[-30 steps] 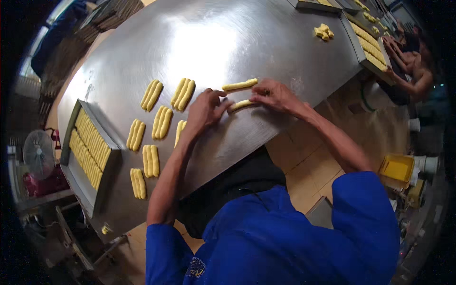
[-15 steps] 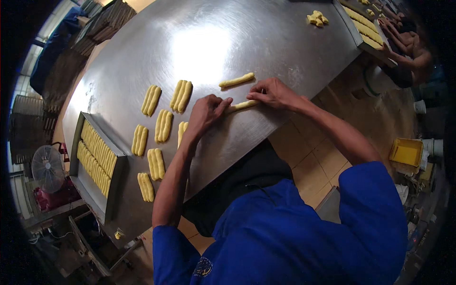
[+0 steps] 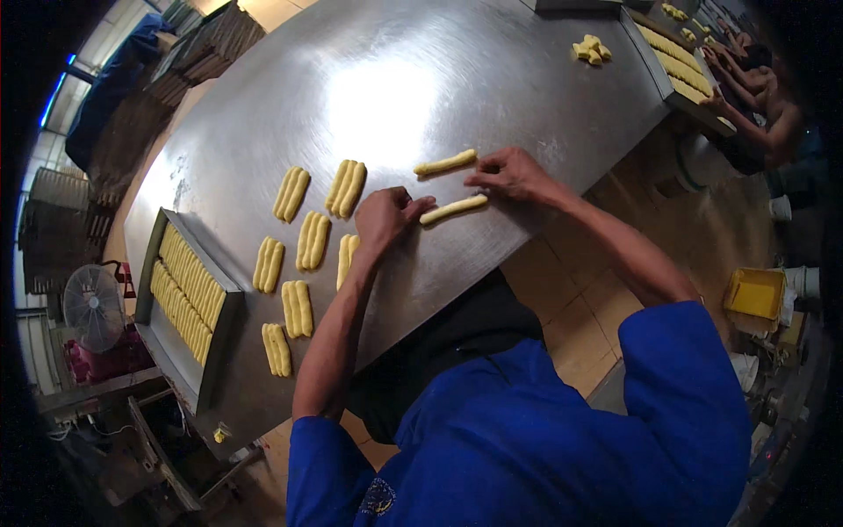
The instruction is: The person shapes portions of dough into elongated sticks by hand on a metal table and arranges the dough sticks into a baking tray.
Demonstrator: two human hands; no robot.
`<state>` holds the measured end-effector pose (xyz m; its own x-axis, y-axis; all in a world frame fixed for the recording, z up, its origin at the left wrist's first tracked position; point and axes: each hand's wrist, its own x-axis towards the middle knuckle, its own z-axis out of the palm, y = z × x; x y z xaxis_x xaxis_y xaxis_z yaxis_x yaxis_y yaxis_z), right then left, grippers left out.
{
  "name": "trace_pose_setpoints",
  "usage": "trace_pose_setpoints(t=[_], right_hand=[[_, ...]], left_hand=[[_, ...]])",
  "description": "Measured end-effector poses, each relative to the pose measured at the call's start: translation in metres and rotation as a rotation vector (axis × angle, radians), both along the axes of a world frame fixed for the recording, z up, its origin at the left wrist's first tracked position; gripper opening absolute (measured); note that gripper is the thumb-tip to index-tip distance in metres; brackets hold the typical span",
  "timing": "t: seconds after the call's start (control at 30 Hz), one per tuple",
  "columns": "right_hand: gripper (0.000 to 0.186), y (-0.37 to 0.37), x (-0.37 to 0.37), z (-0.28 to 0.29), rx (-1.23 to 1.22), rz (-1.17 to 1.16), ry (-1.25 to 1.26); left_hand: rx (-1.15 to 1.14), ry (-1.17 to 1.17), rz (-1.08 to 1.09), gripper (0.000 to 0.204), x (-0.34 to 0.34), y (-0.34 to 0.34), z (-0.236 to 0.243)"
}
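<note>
Two slim yellow dough ropes lie roughly parallel on the metal table (image 3: 527, 114). The nearer dough rope (image 3: 454, 209) rests just in front of my hands, and the farther dough rope (image 3: 445, 163) is a little beyond it. My left hand (image 3: 386, 215) is bent, its thumb standing out beside the nearer rope's left end. Between the right ends of both ropes hovers my right hand (image 3: 511, 176), loosely curled, thumb and forefinger slightly apart. Neither hand visibly grips dough. Left of my left forearm lie several flat dough pieces (image 3: 313, 240), each of joined strips; the forearm partly covers one (image 3: 346, 257).
A metal tray (image 3: 230, 303) of dough rows stands at the table's left. Small dough chunks (image 3: 592, 50) lie at the far right, near another filled tray (image 3: 672, 61) and other people's arms (image 3: 746, 88). A fan (image 3: 93, 307) and yellow crate (image 3: 755, 293) stand beyond the table.
Both hands have let go of the nearer dough rope, which now lies fully in sight. My right hand has lifted away from its right end. The whole view has shifted slightly.
</note>
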<state>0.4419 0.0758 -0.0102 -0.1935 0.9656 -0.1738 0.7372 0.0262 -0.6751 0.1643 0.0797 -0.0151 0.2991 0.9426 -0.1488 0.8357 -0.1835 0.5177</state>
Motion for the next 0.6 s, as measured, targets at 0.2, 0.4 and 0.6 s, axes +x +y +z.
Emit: trace_pose_setpoints(t=[0.2, 0.4, 0.6], right_hand=[[0.046, 0.046, 0.016, 0.012, -0.082, -0.162, 0.065], [0.052, 0.062, -0.005, 0.005, 0.033, 0.036, -0.178], [0.046, 0.06, 0.002, 0.009, -0.062, 0.058, -0.031]], left_hand=[[-0.13, -0.272, 0.159, 0.05, 0.0, 0.047, 0.025], [0.093, 0.047, 0.082, 0.053, 0.018, 0.06, 0.003], [0.021, -0.318, 0.043, 0.043, 0.003, 0.062, 0.005]])
